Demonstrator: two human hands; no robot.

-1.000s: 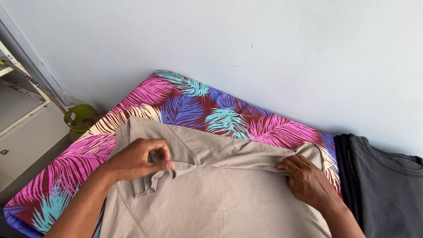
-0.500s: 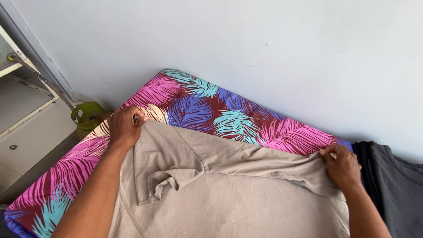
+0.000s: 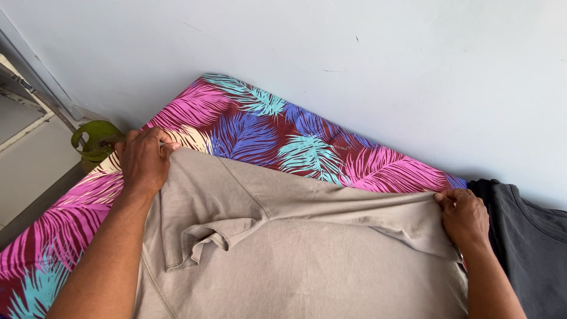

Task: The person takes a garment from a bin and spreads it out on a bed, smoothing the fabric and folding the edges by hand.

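A beige T-shirt (image 3: 307,254) lies spread on a mattress with a purple, pink and teal leaf-print cover (image 3: 277,136). My left hand (image 3: 143,159) grips the shirt's far left corner near the mattress edge. My right hand (image 3: 465,216) pinches the shirt's far right edge, and the cloth is stretched taut between the two hands. A crumpled fold, perhaps a sleeve (image 3: 204,239), lies on top of the shirt left of centre.
A dark grey garment (image 3: 531,242) lies on the right end of the mattress beside my right hand. A green round object (image 3: 94,139) stands on the floor at the left, by a pale wall (image 3: 354,59) and white furniture (image 3: 23,153).
Both hands moved apart from the shirt's middle to its far corners, pulling the upper edge out flat and taut. The camera view has drawn closer to the mattress.
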